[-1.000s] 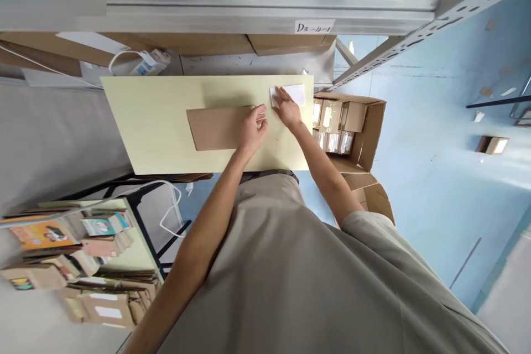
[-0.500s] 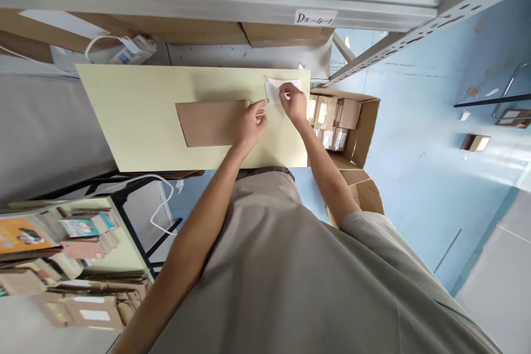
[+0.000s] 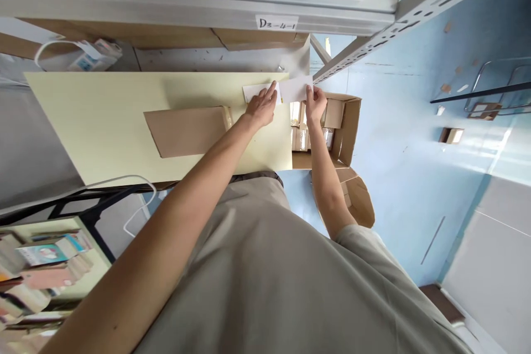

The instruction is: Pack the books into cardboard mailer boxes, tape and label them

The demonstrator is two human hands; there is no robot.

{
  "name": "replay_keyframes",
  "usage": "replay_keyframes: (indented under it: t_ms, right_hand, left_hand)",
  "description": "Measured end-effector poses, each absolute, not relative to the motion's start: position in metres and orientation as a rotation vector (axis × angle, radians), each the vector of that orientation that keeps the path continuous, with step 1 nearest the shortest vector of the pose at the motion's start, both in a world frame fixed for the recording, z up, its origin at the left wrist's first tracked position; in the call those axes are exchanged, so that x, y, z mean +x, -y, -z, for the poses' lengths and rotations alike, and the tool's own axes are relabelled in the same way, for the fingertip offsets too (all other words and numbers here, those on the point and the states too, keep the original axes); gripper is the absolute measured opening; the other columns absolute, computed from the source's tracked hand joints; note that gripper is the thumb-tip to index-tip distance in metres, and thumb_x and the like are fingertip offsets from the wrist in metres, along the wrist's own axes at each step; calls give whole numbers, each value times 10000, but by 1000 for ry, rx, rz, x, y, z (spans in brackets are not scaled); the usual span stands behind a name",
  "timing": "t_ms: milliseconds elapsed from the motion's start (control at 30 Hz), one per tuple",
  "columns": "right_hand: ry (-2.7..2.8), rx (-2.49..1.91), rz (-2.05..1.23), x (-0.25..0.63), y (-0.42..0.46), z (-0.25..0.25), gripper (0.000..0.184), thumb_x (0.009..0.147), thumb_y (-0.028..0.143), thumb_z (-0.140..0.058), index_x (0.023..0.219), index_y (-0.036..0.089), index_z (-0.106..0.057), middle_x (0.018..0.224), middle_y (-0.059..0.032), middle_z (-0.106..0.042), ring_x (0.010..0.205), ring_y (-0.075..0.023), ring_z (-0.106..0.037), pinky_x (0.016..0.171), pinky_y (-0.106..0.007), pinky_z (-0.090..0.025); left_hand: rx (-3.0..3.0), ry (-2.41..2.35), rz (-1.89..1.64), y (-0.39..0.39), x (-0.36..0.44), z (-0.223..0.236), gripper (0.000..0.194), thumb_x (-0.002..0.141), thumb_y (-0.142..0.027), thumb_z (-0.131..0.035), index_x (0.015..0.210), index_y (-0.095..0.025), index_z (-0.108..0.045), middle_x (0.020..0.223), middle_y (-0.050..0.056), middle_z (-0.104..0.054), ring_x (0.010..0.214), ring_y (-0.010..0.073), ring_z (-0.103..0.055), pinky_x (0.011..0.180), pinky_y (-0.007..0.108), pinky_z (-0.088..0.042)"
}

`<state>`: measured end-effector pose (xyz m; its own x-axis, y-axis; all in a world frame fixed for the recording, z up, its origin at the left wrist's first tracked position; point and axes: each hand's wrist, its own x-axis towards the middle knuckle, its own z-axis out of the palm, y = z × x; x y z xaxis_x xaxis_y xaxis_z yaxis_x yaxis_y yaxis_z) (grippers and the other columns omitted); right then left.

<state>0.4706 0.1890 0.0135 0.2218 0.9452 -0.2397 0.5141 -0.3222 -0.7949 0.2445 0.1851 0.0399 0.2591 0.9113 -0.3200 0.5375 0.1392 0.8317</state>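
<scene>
My left hand point(image 3: 262, 107) lies with its fingers stretched out on a white paper label point(image 3: 250, 92) at the right part of the pale yellow table point(image 3: 103, 121). My right hand point(image 3: 316, 104) pinches the outer edge of a white paper sheet point(image 3: 295, 89) that reaches past the table's right edge. The label and the sheet meet near my left fingertips; whether they are joined I cannot tell. Left of my left hand, a closed brown cardboard box point(image 3: 185, 133) rests on the table, with clear tape at its right end.
Beyond the table's right edge stands an open carton point(image 3: 348, 130) of small taped boxes. A grey metal shelf point(image 3: 186, 3) runs along the far side. Books point(image 3: 45, 265) fill a surface at lower left. A white cable point(image 3: 136, 180) hangs near the table's near-left corner.
My right hand has moved right, drawing the white sheet out flat. My left hand has left the box's side and moved onto the label. The view has shifted to the right.
</scene>
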Motion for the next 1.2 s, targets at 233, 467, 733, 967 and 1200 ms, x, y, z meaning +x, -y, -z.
replay_keyframes:
  t_ms: [233,467,733,967,1200]
  right_hand:
    - [1208,-1976,-1051,469,-195,-20,606,1243,635,-406,1250,135,-747,1145,-147,-771,1155,-283,-773,1052,-492,-670]
    - [1126,-1973,-1072,471,-198,-18,625,1247,648,-381,1161,137,-731,1067,-119,-760,1067,-262,-751,1041,-501,-671]
    - [1245,-2072,-1004,456,-205,4,516,1261,558,-431,1138,171,-749,1073,-113,-804,1076,-231,-782,1025,-384,-666]
    - [731,-2292,-977,479,-158,0,538,1265,467,-346,1173,152,-772,1200,-199,-836,1172,-270,-827,957,-431,-740]
    - [225,-2033,-971,478,-94,-47,417,1102,622,-666,960,229,-671,1068,-118,-815,1080,-232,-800,893,-376,-727]
  left_hand:
    - [1538,-1433,-395,-198,254,-28,689,961,-356,-793,1598,-119,-677,1804,254,-538,1636,460,-533,1315,618,-553]
    - [1527,-1438,-389,-199,258,-36,647,946,-394,-835,1518,-116,-719,1789,251,-562,1623,470,-527,1309,594,-560]
    - [1487,-1494,-399,-199,264,-28,662,959,-387,-852,1554,-144,-691,1772,229,-580,1597,458,-508,1345,617,-516]
    - [1581,-1476,-330,-198,262,-43,786,919,-419,-886,1614,-135,-654,1852,246,-449,1637,498,-486,1204,581,-629]
    - [1686,-1399,244,-216,262,-64,1096,889,-435,-920,1841,-171,-447,2005,183,-167,1782,546,-274,1330,642,-507]
